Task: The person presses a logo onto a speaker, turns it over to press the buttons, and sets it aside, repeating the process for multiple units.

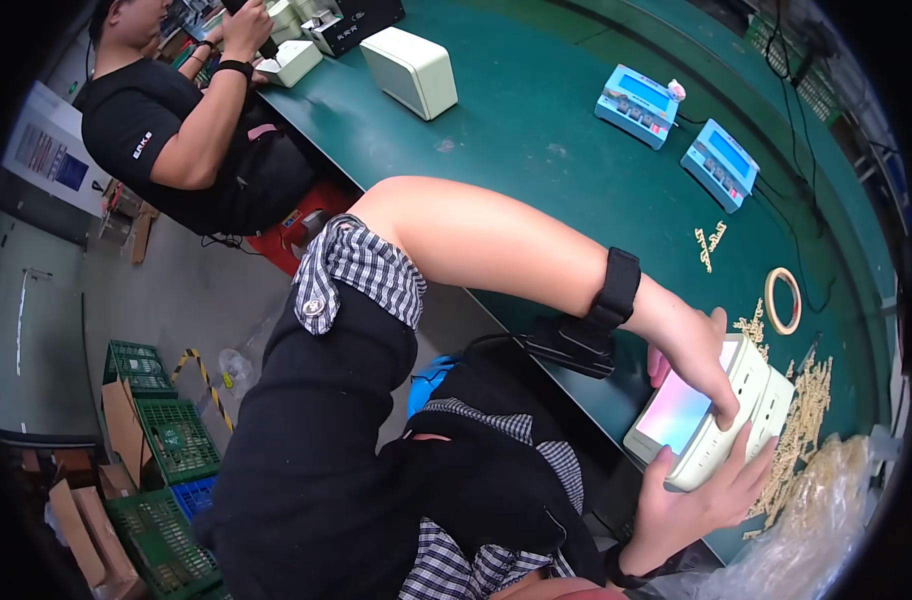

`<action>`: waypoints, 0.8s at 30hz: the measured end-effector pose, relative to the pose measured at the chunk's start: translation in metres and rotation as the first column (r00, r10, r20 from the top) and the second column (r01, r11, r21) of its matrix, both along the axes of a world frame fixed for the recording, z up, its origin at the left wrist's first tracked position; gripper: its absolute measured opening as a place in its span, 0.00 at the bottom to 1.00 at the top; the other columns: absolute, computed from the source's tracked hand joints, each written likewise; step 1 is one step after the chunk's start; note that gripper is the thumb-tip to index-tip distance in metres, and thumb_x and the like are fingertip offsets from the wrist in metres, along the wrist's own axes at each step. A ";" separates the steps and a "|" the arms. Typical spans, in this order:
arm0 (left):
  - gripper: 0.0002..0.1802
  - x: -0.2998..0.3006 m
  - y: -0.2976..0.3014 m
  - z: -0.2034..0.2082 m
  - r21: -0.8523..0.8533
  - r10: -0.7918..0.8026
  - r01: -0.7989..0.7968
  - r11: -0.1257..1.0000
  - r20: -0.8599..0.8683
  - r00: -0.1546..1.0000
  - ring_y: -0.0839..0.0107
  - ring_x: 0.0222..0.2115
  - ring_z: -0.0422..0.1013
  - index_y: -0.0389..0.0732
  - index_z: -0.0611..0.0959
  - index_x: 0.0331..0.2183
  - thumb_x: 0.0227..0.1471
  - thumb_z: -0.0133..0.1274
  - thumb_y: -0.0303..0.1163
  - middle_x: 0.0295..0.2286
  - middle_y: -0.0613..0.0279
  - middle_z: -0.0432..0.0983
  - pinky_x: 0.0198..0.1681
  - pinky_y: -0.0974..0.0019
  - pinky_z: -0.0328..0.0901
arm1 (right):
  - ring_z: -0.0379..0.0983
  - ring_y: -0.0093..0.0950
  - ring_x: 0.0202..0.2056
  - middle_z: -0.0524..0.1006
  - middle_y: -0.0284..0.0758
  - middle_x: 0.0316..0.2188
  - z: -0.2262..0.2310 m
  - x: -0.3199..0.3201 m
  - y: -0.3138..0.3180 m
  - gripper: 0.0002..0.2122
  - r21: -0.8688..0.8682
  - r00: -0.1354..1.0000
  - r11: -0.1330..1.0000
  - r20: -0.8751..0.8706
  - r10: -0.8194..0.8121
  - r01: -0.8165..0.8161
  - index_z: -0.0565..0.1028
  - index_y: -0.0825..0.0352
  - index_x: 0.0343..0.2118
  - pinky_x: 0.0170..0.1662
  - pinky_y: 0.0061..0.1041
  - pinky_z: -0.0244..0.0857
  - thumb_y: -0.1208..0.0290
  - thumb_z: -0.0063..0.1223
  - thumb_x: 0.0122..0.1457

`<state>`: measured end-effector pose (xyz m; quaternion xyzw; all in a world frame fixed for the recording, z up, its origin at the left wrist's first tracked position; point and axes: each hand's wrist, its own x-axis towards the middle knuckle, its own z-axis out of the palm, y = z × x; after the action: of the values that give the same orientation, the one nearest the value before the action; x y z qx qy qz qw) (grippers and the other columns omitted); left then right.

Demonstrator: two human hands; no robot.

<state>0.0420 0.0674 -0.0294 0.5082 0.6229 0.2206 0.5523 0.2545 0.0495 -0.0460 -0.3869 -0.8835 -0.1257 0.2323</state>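
Note:
A cream-white box-shaped device [711, 452] with a lit, pastel-coloured screen lies tilted at the table's near right edge. My left hand [691, 345] reaches across from the left and grips its upper end, one finger bent down onto the buttoned face beside the screen. My right hand [704, 500] holds the lower end, thumb near the screen's corner and the other fingers along the right side. Close against it on the right is a second cream-white device [774, 408], partly covered by the first and by my right fingers. My left wrist wears a black strap.
Small beige pieces [804, 420] lie heaped beside a clear plastic bag [811, 525]. Beyond are a tape roll [769, 302] and two blue boxes with displays [721, 165]. A cream-white case [411, 75] stands farther left. A co-worker [166, 130] holds a black tool. Green crates [171, 440] stand on the floor.

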 end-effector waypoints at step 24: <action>0.44 -0.359 -0.167 -0.040 0.656 0.734 -0.491 0.573 -0.677 -0.048 0.52 0.56 0.64 0.44 0.71 0.58 0.38 0.59 0.52 0.53 0.40 0.68 0.58 0.57 0.60 | 0.59 0.59 0.56 0.59 0.63 0.57 0.033 0.027 0.063 0.28 -0.252 0.978 0.948 0.019 0.207 -0.195 0.72 0.71 0.38 0.55 0.50 0.55 0.54 0.66 0.37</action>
<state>-0.3166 -0.0996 -0.0697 0.2510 0.9426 0.1771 -0.1307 0.2817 0.1122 -0.0131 -0.3180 -0.9321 0.0019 0.1735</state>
